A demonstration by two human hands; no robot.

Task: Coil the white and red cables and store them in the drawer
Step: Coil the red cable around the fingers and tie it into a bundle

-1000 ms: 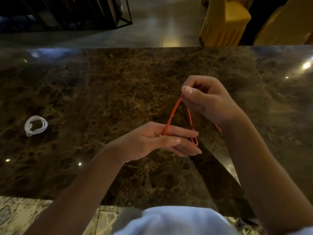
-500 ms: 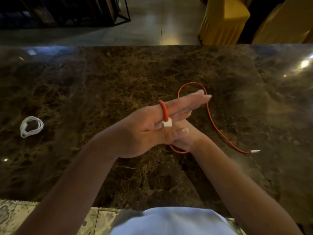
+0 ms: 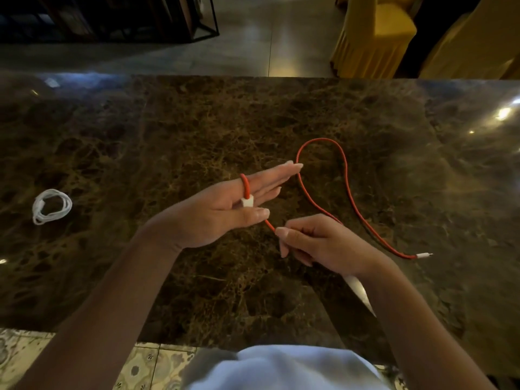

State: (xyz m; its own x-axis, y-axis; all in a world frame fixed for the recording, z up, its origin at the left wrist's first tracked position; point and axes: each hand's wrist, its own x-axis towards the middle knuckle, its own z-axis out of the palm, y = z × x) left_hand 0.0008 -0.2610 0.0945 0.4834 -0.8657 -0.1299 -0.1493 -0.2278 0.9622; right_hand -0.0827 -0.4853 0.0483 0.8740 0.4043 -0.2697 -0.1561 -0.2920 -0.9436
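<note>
Head view: right hand (image 3: pixel 323 243) pinches red cable (image 3: pixel 347 190) nearest; left hand (image 3: pixel 225 212) at 10 o'clock, fingers straight, thumb pinning the white plug (image 3: pixel 247 202). Slack loops toward 12–1 o'clock, free end at 3. Coiled white cable (image 3: pixel 52 205) on worktop (image 3: pixel 168 122), far 9 o'clock.
</note>
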